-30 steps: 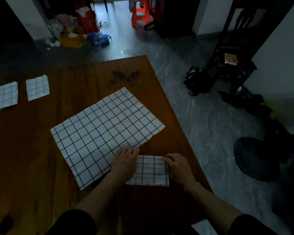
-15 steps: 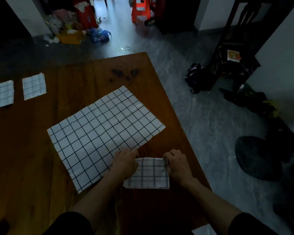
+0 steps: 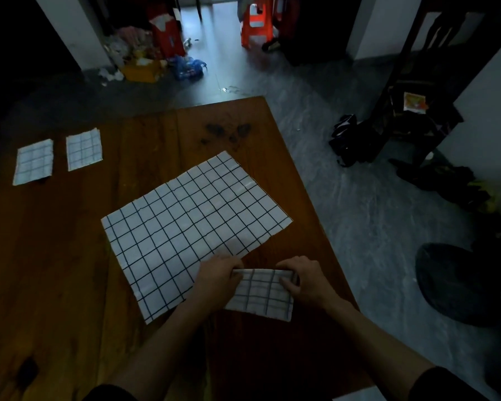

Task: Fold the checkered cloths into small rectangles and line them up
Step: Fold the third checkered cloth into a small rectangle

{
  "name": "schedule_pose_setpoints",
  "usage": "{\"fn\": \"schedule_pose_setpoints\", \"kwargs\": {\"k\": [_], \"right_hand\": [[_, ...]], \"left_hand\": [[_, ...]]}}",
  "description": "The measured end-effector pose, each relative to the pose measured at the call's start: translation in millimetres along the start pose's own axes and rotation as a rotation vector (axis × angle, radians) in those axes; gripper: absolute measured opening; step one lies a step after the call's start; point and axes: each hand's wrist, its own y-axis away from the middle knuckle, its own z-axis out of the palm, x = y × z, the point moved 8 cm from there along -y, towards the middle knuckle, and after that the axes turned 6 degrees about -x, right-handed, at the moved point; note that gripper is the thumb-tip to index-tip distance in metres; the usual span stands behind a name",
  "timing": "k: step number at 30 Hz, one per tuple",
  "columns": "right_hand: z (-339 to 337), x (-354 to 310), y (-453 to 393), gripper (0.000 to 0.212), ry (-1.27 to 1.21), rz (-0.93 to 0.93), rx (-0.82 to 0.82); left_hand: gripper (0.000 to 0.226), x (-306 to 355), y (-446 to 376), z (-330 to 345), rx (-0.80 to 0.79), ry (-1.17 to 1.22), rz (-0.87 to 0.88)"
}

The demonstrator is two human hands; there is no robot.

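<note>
A small folded checkered cloth (image 3: 262,296) is lifted at its far edge near the table's front right. My left hand (image 3: 219,277) pinches its far left corner and my right hand (image 3: 302,280) pinches its far right corner. A large unfolded checkered cloth (image 3: 185,224) lies flat at an angle in the middle of the wooden table (image 3: 55,270), partly under my left hand. At the far left, a folded checkered rectangle (image 3: 34,162) and a second folded rectangle (image 3: 84,149) lie side by side.
The table's right edge runs close beside my right hand, with grey floor beyond. Dark stains (image 3: 229,130) mark the far table top. A white corner of something (image 3: 359,396) shows at the bottom edge. Dark bags (image 3: 347,140) and a chair stand on the right.
Both hands went from pressing flat on the small folded cloth to pinching its far corners, and its far edge has come up off the table.
</note>
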Motion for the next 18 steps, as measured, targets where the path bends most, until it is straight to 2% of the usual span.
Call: {"fn": "schedule_pose_setpoints", "kwargs": {"k": [5,8,10,13,18], "right_hand": [[-28.3,-29.7,1.7,0.014,0.064,-0.096,0.056],[-46.4,-53.9,4.5,0.016,0.164,-0.163,0.076],[-62.2,-70.1,7.0,0.014,0.141,-0.180,0.111],[-83.0,-93.9,9.1,0.013,0.121,-0.206,0.156],[-114.4,-133.7,18.0,0.014,0.143,-0.265,0.267]], "left_hand": [[0.006,11.2,14.3,-24.7,0.108,0.060,0.057],[0.010,12.2,19.9,-35.7,0.145,0.091,0.050],[0.013,18.0,23.1,-47.4,0.179,0.136,0.106],[0.006,31.4,30.0,-70.4,0.218,0.219,0.205],[0.010,49.1,39.7,-103.5,0.292,0.189,0.305]]}}
